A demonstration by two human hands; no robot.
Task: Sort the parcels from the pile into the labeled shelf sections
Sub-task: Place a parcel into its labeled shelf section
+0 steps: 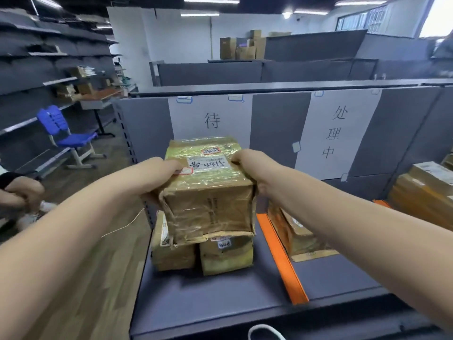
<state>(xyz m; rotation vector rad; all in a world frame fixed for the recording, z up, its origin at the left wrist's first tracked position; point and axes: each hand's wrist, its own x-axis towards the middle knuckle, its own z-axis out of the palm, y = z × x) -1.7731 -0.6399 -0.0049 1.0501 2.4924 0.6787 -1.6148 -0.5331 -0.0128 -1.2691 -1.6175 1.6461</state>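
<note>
- The parcel (208, 190), a tape-wrapped cardboard box with a white label on top, was held above two smaller boxes (201, 251) on the grey shelf (220, 298).
- The left hand (157, 177) gripped its left side, thumb on the top face.
- The right hand (250, 168) gripped its right side, fingers curled over the edge.
- A paper sign (212, 119) hung on the back panel behind it.
- An orange divider (282, 258) separated this section from the next, where another box (296, 234) lay.

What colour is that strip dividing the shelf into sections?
Bright orange. The divider strip lies on the grey shelf, seen clearly in the head view.
</note>
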